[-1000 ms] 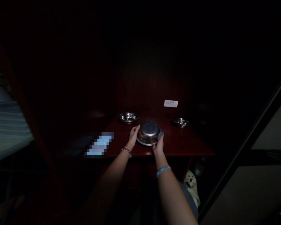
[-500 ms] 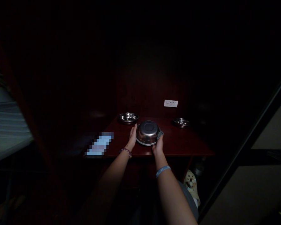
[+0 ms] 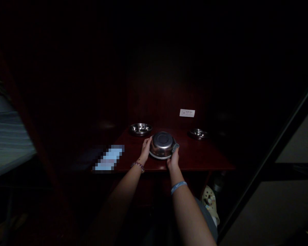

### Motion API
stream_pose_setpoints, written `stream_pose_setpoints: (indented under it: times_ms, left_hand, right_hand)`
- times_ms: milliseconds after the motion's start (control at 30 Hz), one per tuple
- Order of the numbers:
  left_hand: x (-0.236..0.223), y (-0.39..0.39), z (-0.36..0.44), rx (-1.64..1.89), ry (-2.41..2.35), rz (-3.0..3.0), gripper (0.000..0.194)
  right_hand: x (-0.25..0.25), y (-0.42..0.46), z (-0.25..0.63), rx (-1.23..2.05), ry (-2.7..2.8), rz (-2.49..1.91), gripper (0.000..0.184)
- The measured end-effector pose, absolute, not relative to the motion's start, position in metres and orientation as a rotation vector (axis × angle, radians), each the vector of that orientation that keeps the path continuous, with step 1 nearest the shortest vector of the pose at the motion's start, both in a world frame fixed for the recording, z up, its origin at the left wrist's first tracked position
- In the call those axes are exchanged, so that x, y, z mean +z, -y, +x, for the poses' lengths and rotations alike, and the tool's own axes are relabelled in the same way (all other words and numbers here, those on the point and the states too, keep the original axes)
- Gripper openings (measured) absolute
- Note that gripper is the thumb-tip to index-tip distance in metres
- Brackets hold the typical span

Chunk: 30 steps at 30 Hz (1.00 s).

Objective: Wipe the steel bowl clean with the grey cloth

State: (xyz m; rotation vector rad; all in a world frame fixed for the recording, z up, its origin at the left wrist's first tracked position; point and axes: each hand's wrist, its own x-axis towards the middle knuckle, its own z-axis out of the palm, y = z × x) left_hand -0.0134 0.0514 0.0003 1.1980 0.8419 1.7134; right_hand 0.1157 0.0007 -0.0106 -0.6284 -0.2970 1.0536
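Note:
A shiny metal bowl [image 3: 162, 145] is held tilted, its base facing up towards me, over the dark red desk [image 3: 195, 155]. My left hand [image 3: 145, 150] grips the bowl's left edge, fingertips along its upper left side. On the opposite side, my right hand [image 3: 173, 160] has a small grey cloth [image 3: 175, 147] under the thumb, pressed against the bowl's right rim. The other fingers of that hand are mostly hidden below the bowl. Whether the bowl touches the desk I cannot tell.
Behind my left hand stands a metal dish [image 3: 141, 129]; a smaller metal bowl [image 3: 199, 134] sits at the back right. A blurred-out bright rectangle [image 3: 109, 158] lies at the left. On the back wall is a white socket plate [image 3: 187, 113]. A pale clog [image 3: 209, 201] shows below the desk.
The fingers of my left hand have shifted slightly to the right against the bowl. The bowl, the cloth and my right hand look the same.

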Motion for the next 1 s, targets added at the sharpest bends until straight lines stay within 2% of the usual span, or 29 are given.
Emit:
stream_pose_setpoints:
  times_ms: [667, 1000]
  left_hand:
    - [0.002, -0.0478, -0.0134, 1.725, -0.862, 1.186, 0.04]
    - [0.0013, -0.0488, -0.0128, 1.708, -0.862, 1.192, 0.044]
  right_hand:
    - [-0.0074, 0.0007, 0.1151, 1.069, 0.249, -0.647, 0.052]
    - [-0.0055, 0.0014, 0.1158, 1.081, 0.258, -0.644, 0.053]
